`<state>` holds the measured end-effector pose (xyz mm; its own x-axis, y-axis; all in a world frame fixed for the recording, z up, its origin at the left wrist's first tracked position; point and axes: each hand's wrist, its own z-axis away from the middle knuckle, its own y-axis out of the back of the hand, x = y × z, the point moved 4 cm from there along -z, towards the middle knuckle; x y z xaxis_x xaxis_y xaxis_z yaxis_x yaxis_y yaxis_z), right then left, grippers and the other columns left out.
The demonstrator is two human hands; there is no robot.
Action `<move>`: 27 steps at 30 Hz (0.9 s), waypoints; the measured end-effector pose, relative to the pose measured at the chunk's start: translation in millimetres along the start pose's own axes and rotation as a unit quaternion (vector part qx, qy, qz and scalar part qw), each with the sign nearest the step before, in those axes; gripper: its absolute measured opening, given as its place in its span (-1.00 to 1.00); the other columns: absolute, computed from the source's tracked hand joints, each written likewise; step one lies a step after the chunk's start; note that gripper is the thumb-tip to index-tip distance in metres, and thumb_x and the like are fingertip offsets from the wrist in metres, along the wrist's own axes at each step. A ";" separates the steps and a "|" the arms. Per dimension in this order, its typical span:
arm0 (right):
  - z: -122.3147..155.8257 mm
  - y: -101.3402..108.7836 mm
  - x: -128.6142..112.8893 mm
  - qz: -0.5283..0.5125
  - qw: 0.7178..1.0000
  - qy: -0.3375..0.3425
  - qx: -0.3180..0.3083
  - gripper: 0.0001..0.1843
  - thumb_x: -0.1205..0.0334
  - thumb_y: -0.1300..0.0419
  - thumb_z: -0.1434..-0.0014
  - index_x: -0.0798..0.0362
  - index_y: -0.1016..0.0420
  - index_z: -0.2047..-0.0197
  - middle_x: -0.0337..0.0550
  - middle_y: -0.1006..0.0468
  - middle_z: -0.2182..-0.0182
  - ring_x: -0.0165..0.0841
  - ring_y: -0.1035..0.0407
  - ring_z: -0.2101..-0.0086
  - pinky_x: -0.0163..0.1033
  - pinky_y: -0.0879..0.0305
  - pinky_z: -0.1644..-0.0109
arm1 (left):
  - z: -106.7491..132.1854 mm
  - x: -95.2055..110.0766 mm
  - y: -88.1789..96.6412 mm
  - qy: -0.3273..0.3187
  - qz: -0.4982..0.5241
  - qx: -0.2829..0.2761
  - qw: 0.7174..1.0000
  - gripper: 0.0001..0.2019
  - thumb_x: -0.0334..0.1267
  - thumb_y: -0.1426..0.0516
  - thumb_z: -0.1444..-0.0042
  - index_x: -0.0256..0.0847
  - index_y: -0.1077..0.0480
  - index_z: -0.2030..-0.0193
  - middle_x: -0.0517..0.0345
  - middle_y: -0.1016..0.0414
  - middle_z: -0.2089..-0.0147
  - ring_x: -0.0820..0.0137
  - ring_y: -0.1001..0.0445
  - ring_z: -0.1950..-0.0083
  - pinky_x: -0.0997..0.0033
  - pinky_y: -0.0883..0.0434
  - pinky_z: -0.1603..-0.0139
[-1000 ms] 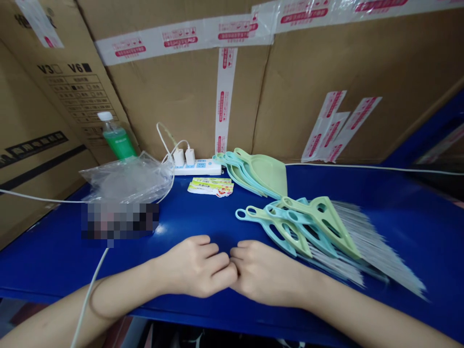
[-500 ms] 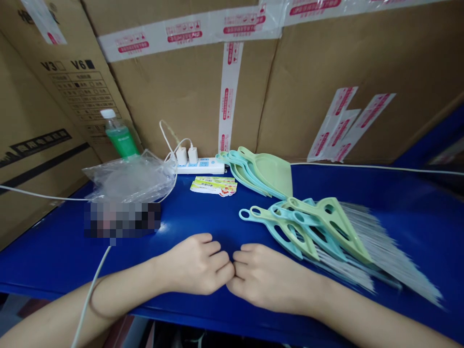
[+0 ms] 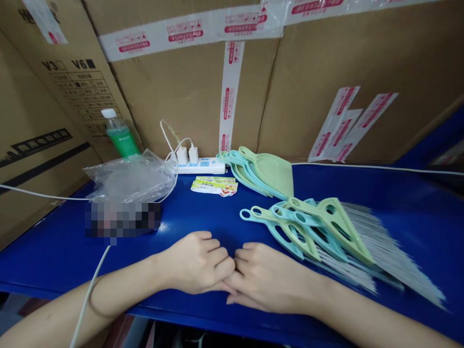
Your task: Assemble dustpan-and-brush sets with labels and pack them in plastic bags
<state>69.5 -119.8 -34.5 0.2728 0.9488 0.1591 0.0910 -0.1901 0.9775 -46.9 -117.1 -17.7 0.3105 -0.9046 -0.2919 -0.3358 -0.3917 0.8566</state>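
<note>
My left hand [image 3: 199, 263] rests on the blue table with its fingers curled shut, and no object shows in it. Against it lies my right hand [image 3: 266, 278], also closed, its thumb and lower fingers meeting the left hand's fingers. The palms are turned down and hidden. Just beyond my right hand lie several small hand brooms [image 3: 319, 232] with green and light blue handles and pale bristles, overlapping in a pile. Behind them several dustpans [image 3: 275, 174], green and light blue, are stacked near the back of the table. Neither hand touches the brooms or dustpans.
A power strip [image 3: 213, 166] with two chargers stands by the cardboard boxes [image 3: 181, 96] at the back. Colourful printed cards [image 3: 213, 185] lie before it. To the left are a clear plastic bag [image 3: 130, 179], a green bottle [image 3: 123, 140] and a white cable [image 3: 89, 295] crossing my left forearm.
The hands have shifted slightly against each other, and the fingers between them at the bottom now show more. Brooms and dustpans have not moved.
</note>
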 end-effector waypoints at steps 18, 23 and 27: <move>1.4 2.2 -2.3 0.000 0.999 0.024 0.035 -0.81 0.32 -0.15 -0.22 0.05 -0.37 0.45 -0.25 -0.46 0.62 -0.37 -0.25 0.55 -0.21 0.04 0.46 | -1.6 3.4 -0.4 -0.008 0.013 0.009 1.000 -0.46 -0.02 0.20 -0.38 -0.24 -0.26 0.55 0.24 -0.26 0.62 0.43 -0.16 0.59 0.35 -0.07 0.52; 2.9 2.1 -1.4 0.002 0.999 0.022 0.048 -0.82 0.30 -0.20 -0.19 0.05 -0.38 0.46 -0.27 -0.48 0.61 -0.36 -0.25 0.56 -0.21 0.01 0.46 | -3.5 4.0 -0.1 -0.005 0.009 0.005 1.000 -0.40 -0.04 0.31 -0.39 -0.23 -0.25 0.56 0.22 -0.27 0.63 0.43 -0.17 0.60 0.36 -0.08 0.53; 3.0 4.4 0.2 0.010 0.998 0.017 0.058 -0.81 0.32 -0.20 -0.19 0.04 -0.38 0.47 -0.28 -0.47 0.61 -0.36 -0.24 0.57 -0.21 -0.02 0.46 | -3.5 2.8 1.6 -0.006 0.009 0.018 1.000 -0.43 -0.05 0.27 -0.39 -0.23 -0.24 0.55 0.25 -0.27 0.63 0.46 -0.18 0.61 0.38 -0.07 0.53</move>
<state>72.8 -121.2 -30.5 0.2425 0.9523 0.1855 0.1972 -0.2356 0.9516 -43.4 -119.7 -15.6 0.2935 -0.9134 -0.2820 -0.3726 -0.3810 0.8462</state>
